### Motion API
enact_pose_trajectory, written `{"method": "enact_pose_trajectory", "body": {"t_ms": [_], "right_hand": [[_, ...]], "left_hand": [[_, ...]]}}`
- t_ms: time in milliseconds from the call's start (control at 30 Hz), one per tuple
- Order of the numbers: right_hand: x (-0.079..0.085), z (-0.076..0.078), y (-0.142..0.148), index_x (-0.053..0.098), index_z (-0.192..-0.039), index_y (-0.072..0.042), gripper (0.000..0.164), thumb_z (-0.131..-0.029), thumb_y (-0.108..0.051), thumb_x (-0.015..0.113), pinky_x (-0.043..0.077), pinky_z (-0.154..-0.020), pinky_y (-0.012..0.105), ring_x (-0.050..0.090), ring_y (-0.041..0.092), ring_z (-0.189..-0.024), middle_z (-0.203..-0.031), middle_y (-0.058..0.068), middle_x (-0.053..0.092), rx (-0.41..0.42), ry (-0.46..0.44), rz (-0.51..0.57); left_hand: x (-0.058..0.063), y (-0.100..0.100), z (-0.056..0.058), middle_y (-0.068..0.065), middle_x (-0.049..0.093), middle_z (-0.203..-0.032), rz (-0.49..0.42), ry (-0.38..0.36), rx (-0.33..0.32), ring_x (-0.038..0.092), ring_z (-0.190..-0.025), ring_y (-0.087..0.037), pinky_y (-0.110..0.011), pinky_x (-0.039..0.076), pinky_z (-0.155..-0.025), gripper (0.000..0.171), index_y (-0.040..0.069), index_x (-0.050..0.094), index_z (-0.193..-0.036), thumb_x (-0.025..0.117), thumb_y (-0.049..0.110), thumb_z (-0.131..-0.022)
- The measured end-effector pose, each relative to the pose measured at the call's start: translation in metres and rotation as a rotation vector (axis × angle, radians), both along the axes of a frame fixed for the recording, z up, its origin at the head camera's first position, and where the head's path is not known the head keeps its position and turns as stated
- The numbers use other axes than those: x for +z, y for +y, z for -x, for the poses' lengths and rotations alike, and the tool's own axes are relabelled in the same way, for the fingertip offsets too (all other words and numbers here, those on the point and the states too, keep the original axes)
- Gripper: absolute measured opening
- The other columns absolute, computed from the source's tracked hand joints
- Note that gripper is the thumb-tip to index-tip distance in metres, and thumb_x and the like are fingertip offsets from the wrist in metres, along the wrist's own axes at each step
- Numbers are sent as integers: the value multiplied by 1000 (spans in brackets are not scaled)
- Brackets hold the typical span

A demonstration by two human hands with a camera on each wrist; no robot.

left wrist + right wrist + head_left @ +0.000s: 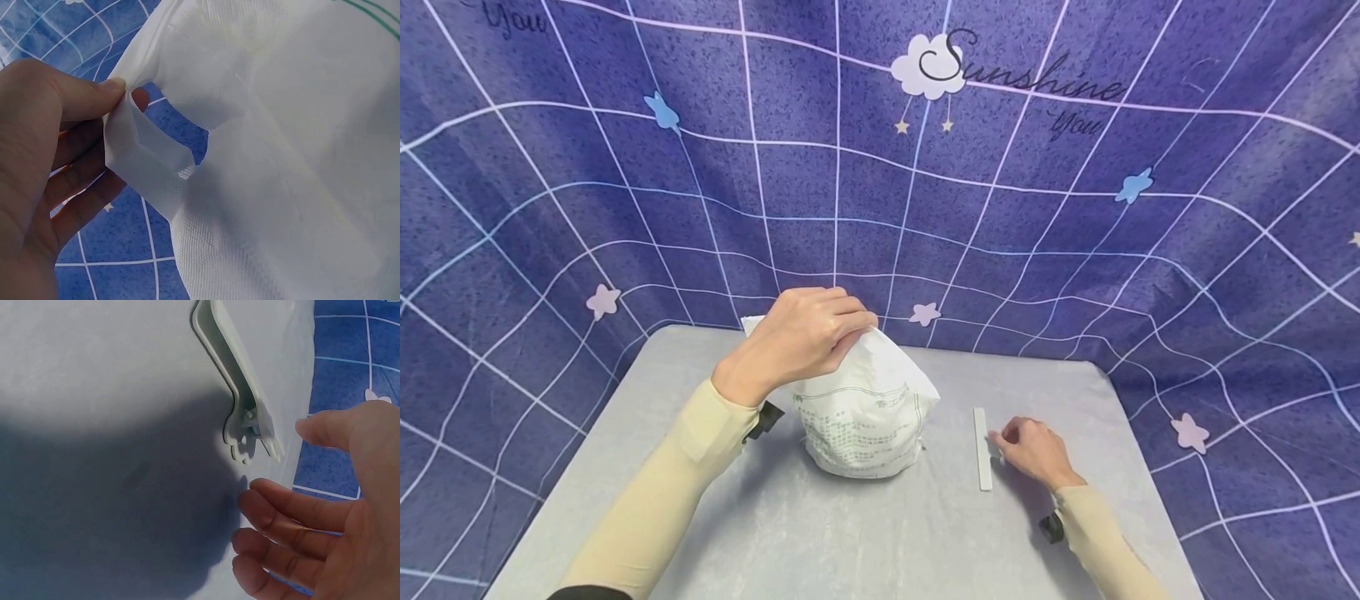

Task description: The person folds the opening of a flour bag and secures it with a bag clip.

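Note:
A white woven bag (861, 421) with green print stands upright on the table, its lower part bulging. My left hand (808, 329) pinches its top edge. In the left wrist view, thumb and fingers grip the bag's rim (150, 165) beside a cut-out handle hole. To the right of the bag lies a long white sealing clip (982, 450). Its two arms stand slightly apart at the hinge end in the right wrist view. Just right of the clip, my right hand (1036, 450) hovers with thumb and fingers spread and nothing between them.
A grey cloth covers the table (880, 550). Behind it and along both sides hangs a blue curtain (865, 183) with white grid lines, stars and lettering. Dark straps with small devices sit at both wrists.

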State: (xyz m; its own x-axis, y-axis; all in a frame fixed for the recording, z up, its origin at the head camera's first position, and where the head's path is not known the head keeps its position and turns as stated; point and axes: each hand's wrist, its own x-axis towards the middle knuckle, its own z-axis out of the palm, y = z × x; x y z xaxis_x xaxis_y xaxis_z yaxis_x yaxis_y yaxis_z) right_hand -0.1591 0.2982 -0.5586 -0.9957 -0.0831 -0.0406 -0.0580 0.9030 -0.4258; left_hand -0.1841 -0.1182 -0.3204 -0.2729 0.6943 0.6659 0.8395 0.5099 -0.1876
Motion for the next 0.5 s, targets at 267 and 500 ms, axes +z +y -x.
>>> {"method": "enact_pose_trajectory", "body": {"t_ms": [267,500], "right_hand": [[0,4,1,72,-90,-10,35,-94,-44,78,55,-68,45,62,17,-72,-82,0,70,15,-42,4],[-3,11,1,69,-91,-10,36,-89,-43,84,54,-70,41,61,17,-73,-84,1,70,4,-132,46]], "left_hand": [[0,0,1,4,73,-86,-5,-5,-5,67,-73,-17,-28,55,-60,12,12,80,-97,70,7,-99],[-1,0,1,4,74,-86,-5,-9,-9,67,-72,-17,-27,55,-58,11,12,81,-97,71,7,-99]]}}
